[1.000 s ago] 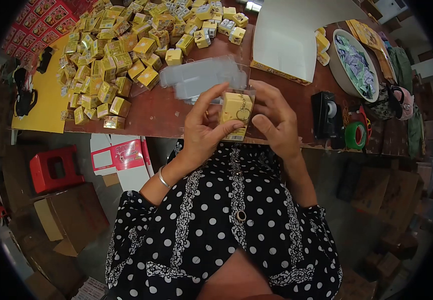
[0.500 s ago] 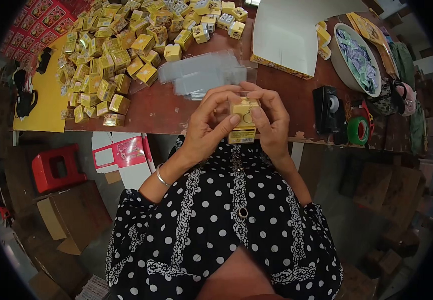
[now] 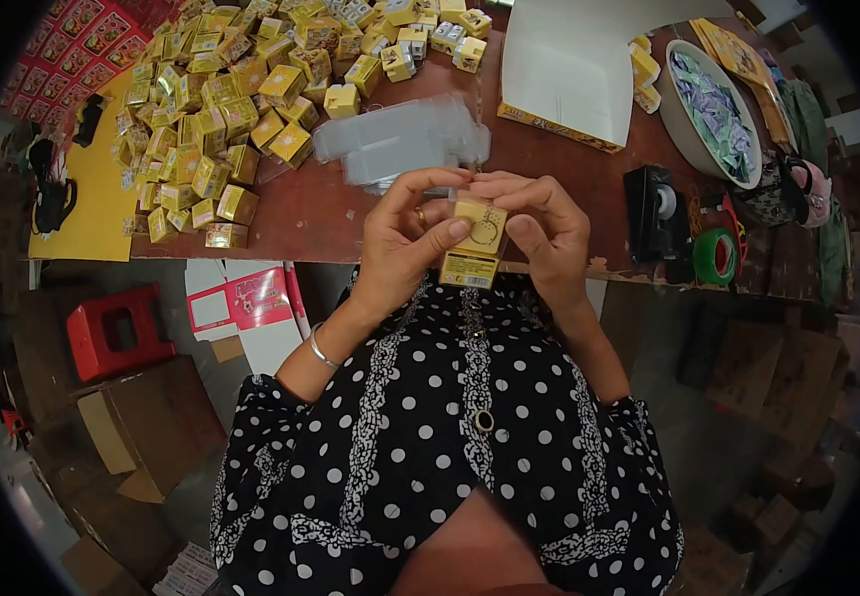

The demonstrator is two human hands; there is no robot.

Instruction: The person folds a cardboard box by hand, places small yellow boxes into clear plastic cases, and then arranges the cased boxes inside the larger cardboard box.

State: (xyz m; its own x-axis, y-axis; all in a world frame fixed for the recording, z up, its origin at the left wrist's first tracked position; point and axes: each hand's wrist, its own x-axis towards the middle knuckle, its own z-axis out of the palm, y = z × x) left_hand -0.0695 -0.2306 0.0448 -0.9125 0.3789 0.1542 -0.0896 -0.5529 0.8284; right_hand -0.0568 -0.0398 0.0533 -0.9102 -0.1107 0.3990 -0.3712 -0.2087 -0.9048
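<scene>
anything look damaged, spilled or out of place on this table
The table's front edge looks chipped near the right hand, showing pale patches against dark red. The small yellow boxes lie heaped at many angles, but none looks clearly crushed. No spill shows.

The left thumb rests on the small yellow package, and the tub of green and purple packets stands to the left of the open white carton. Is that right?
Not quite: the head view shows the tub of green and purple packets to the right of the open white carton. The left thumb does rest on the small yellow package.
</scene>
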